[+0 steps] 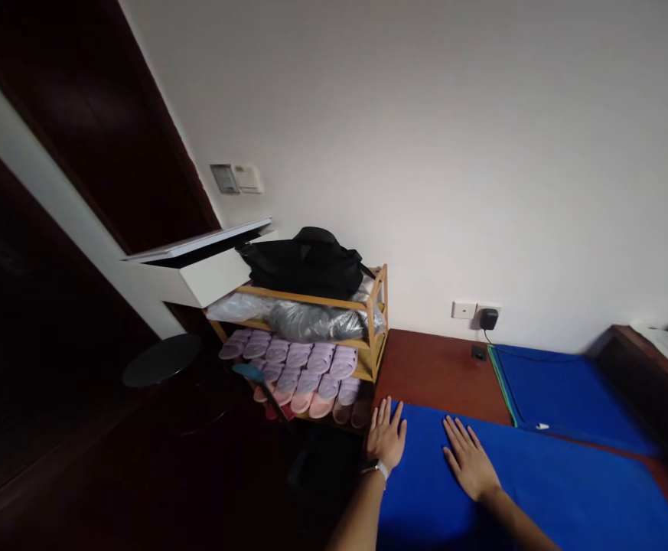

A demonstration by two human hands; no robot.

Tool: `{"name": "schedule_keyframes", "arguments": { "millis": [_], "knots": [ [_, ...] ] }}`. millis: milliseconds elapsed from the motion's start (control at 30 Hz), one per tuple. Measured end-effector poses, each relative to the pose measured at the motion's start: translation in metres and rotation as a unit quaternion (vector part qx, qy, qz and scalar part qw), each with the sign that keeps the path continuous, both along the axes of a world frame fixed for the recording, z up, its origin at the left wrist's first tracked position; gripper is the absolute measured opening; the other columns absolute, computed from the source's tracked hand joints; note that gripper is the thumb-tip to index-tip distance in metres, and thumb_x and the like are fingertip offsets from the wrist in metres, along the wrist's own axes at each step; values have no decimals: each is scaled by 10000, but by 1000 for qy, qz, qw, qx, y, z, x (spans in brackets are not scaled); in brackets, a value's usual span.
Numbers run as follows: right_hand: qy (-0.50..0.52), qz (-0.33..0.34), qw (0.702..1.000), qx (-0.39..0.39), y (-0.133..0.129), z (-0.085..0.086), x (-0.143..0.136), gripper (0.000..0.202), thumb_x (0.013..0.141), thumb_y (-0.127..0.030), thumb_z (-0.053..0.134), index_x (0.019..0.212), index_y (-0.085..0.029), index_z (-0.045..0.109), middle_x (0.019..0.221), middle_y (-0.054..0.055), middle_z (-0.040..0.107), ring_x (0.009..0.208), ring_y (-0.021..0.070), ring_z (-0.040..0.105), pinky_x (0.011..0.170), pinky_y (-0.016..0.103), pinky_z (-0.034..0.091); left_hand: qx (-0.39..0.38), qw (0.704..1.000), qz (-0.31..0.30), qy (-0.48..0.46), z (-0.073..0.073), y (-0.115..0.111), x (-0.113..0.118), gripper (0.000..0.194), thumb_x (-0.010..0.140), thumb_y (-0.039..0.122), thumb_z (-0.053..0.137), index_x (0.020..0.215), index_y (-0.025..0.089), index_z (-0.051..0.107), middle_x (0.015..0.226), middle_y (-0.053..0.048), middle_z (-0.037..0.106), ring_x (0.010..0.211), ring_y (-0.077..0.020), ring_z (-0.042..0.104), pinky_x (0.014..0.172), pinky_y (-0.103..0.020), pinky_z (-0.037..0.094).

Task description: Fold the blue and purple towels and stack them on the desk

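Both of my hands lie on a bright blue cloth (545, 490) that covers the near part of a reddish-brown wooden tabletop (437, 371). My left hand (386, 438) rests at the cloth's far left corner, fingers stretched out and pointing away from me. A light-coloured watch (376, 465) is on that wrist. To the right of it, my right hand (471, 459) is spread flat on the cloth near its far edge. Neither hand holds anything.
Left of the table stands a wooden rack (376, 329) with lilac and pink slippers (311, 375) and a black bag (307, 264) on top. A white box (207, 275) juts out beside it. A black adapter (488, 319) is plugged in behind another blue cloth (563, 390).
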State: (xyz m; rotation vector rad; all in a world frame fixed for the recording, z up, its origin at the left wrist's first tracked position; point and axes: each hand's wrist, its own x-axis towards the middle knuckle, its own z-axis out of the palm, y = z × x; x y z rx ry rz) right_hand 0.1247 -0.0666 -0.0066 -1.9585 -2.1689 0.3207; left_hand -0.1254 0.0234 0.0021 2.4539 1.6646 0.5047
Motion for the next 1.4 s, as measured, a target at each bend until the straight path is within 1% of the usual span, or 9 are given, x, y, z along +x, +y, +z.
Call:
{"name": "schedule_keyframes", "arguments": {
  "millis": [467,600,733,833,933,1033,1100,1233,1400],
  "knots": [
    [4,-10,998,-59,4,30,-9,738,1013,-638,97,1614,-211,131,1690,-23,122,1571,196,77,1291,442,66,3,1000,7,28,-2,9,2,522,1055,415,322,1566,326,383,1676,-55,305,1543,-227,267,1251,-465,251],
    [12,-12,998,-61,0,32,6,732,1010,-635,91,1618,-231,145,1689,-21,128,1571,199,79,1287,452,58,7,999,3,44,-2,15,4,523,1061,429,309,1569,322,373,1673,-60,308,1538,-215,281,1245,-457,253],
    [-1,-71,996,-47,-28,17,77,730,1002,-631,99,1615,-251,209,1676,-35,198,1563,205,133,1285,451,92,18,999,3,50,-8,21,3,524,1061,453,312,1567,331,375,1667,-48,321,1526,-213,312,1250,-452,239],
    [-15,-153,988,-21,-67,2,173,733,973,-633,159,1602,-278,287,1649,-59,294,1548,214,196,1283,430,147,27,998,2,54,-13,25,2,524,1061,470,310,1563,338,382,1662,-42,334,1521,-212,321,1246,-453,248],
    [-17,-231,972,-20,-109,-11,273,765,934,-592,156,1595,-249,330,1631,0,359,1530,305,233,1257,541,220,28,997,0,70,-14,28,1,528,1059,467,313,1561,324,387,1661,-51,337,1521,-207,321,1243,-450,255],
    [15,-289,957,19,-137,-27,339,785,875,-648,217,1588,-344,336,1600,-2,423,1506,357,286,1219,593,279,21,996,0,88,-12,30,2,532,1059,449,312,1567,306,379,1668,-62,319,1525,-212,313,1240,-454,259],
    [47,-304,950,61,-146,-40,357,807,859,-676,250,1600,-359,295,1596,-8,431,1501,359,305,1226,584,274,19,995,0,97,-11,31,3,530,1059,436,314,1570,306,373,1669,-58,319,1526,-215,309,1238,-457,261],
    [56,-312,946,67,-146,-51,361,825,867,-654,251,1615,-307,268,1598,8,431,1518,352,276,1248,551,227,22,995,-1,99,-11,31,3,524,1060,435,311,1569,324,370,1665,-43,336,1523,-220,317,1238,-466,261],
    [8,-350,935,64,-133,-25,340,808,867,-585,191,1577,-252,390,1541,101,507,1463,382,388,1214,601,228,13,995,-1,95,-10,30,4,524,1061,439,308,1563,309,389,1659,-62,347,1521,-223,321,1237,-464,267]
  ]
}}
